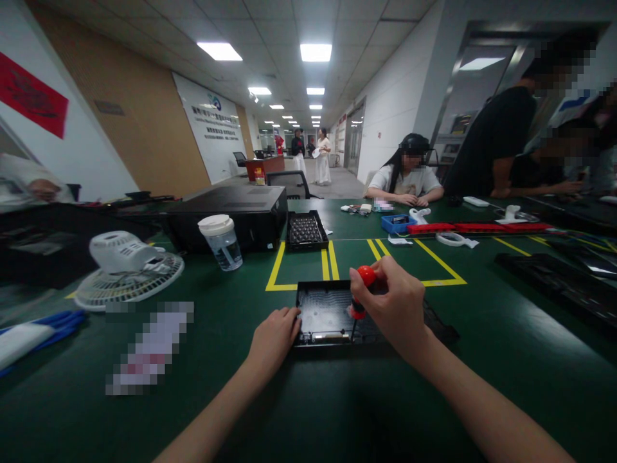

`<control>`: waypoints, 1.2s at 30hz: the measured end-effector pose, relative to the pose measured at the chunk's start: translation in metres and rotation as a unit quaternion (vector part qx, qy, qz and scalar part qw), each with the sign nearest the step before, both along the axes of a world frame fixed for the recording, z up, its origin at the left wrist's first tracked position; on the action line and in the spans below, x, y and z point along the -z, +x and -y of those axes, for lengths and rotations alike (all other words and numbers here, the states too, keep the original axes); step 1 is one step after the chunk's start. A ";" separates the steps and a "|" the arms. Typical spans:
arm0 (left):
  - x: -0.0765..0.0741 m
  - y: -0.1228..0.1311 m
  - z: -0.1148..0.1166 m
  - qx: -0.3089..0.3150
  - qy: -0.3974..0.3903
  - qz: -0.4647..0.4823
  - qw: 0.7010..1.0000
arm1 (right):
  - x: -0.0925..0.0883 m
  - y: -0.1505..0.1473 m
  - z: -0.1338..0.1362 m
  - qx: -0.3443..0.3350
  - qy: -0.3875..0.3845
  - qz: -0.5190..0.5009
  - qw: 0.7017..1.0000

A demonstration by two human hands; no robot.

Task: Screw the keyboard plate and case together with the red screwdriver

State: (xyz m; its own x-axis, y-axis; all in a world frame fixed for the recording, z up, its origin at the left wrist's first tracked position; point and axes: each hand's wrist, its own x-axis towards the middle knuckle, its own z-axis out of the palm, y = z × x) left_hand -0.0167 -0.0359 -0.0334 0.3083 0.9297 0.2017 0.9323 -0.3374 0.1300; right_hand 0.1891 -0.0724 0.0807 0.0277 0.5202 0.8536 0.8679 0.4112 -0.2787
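Note:
A shallow black plastic housing [322,308] lies on the green table in front of me, its inside facing up. At its left edge, my left hand [276,335] grips the rim with fingers together; the thumb is hidden. My right hand [398,305] is closed around a red-and-black screwdriver [357,310]. The screwdriver stands nearly upright, its shaft pointing down at the housing's near edge. Whether the tip sits in a screw is too small to tell. A silvery strip [330,337] lies along the near inner wall. My right hand covers part of the housing's right side.
Beyond the housing are yellow tape lines [282,287] and a black tray with round cells [307,230]. A lidded water cup [222,243], white fan [126,270] and large black case [231,215] stand left. A blue box [398,223] is farther right. A person [407,170] sits opposite.

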 end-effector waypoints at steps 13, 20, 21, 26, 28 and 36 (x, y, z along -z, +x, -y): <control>-0.002 -0.001 0.000 0.000 -0.006 0.006 1.000 | -0.003 0.004 -0.005 -0.155 -0.155 -0.186 0.958; 0.000 -0.001 -0.001 0.002 0.004 -0.009 1.000 | 0.003 0.009 -0.021 -0.344 -0.221 -0.251 0.878; 0.000 -0.002 -0.001 0.002 0.004 -0.011 1.000 | 0.004 0.010 -0.023 -0.370 -0.225 -0.259 0.863; -0.001 -0.002 0.000 -0.003 -0.001 -0.011 1.000 | 0.007 0.012 -0.030 -0.502 -0.255 -0.320 0.762; -0.002 -0.001 0.001 -0.003 -0.005 -0.011 1.000 | 0.008 0.011 -0.031 -0.544 -0.283 -0.354 0.706; -0.003 0.000 0.000 -0.008 -0.016 -0.007 1.000 | 0.017 0.015 -0.036 -0.594 -0.281 -0.412 0.632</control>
State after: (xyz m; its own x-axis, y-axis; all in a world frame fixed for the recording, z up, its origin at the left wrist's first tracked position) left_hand -0.0165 -0.0356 -0.0305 0.2957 0.9404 0.1679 0.9396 -0.3180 0.1264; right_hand 0.2038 -0.0359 0.0633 -0.3524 0.8061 0.4755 -0.4937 0.2715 -0.8262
